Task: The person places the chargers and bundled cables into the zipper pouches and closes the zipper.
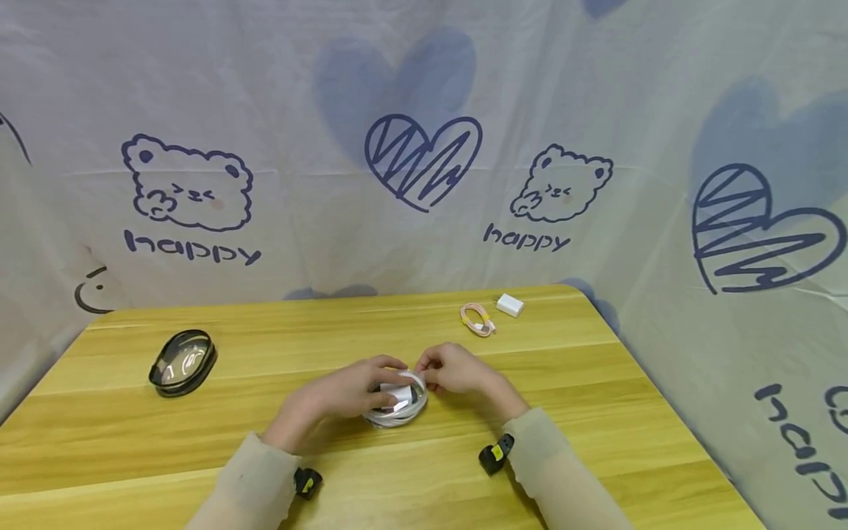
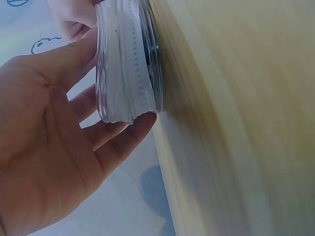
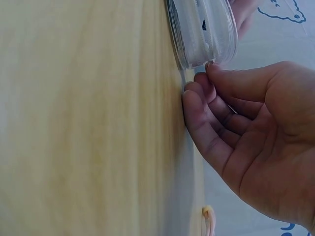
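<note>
A round clear zip case with white trim sits on the table in front of me. Something white and something dark show through its clear top. My left hand grips the case from the left, its thumb and fingers spread over the top and side. In the left wrist view the white zipper band runs around the case's side. My right hand is at the case's right edge, thumb and index finger pinching the small zipper pull; the other fingers are curled.
A second clear case with black trim lies at the left of the wooden table. Toward the back right are a coiled pink cable with a yellow tie and a white charger plug. A printed cloth hangs behind the table.
</note>
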{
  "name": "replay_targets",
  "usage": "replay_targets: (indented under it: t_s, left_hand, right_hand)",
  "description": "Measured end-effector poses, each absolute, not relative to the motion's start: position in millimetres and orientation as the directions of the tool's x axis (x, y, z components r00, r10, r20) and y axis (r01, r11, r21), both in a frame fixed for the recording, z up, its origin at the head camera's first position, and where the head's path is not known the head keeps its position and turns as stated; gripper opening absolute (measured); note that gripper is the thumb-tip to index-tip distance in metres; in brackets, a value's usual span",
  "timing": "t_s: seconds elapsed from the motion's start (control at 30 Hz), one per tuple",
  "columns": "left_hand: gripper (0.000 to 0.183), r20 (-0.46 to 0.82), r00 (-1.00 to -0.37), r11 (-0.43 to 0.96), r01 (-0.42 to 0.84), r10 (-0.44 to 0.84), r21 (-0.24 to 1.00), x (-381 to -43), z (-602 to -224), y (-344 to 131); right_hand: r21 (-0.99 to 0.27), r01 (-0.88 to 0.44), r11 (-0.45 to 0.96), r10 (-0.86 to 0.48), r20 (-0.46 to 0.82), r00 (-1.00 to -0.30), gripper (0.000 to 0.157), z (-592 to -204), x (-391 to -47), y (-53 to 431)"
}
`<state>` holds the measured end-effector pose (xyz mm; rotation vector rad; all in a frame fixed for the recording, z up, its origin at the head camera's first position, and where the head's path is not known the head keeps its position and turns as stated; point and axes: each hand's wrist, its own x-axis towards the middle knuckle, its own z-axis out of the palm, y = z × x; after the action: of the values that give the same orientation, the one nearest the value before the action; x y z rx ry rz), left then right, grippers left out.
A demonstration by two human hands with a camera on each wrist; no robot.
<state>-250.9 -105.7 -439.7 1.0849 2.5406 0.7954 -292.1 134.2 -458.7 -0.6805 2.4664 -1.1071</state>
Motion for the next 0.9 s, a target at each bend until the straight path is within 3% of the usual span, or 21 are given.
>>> replay_targets:
  t_s: [0.27, 0.57, 0.9]
  left_hand:
    - [0.040, -0.025, -0.707, 0.600, 0.581, 0.707, 0.549, -247.1, -437.2, -101.6]
    - [0.041, -0.051, -0.730, 0.633, 0.554, 0.682, 0.541, -244.3, -434.4, -99.8]
    - [0.041, -0.028, -0.723, 0.614, 0.566, 0.690, 0.550, -248.9, -439.0, -103.2]
  right_hand:
    - [-0.755, -0.294, 0.587, -0.570, -0.127, -0.812, 0.012, -453.6, -291.4, 138.4]
    - [-0.763, -0.293, 0.576, -0.631, -0.187, -0.753, 0.011, -448.9, -293.8, 151.4]
    - [-0.765, -0.262, 0.588, -0.591, -0.186, -0.785, 0.011, -448.0, -293.3, 147.0]
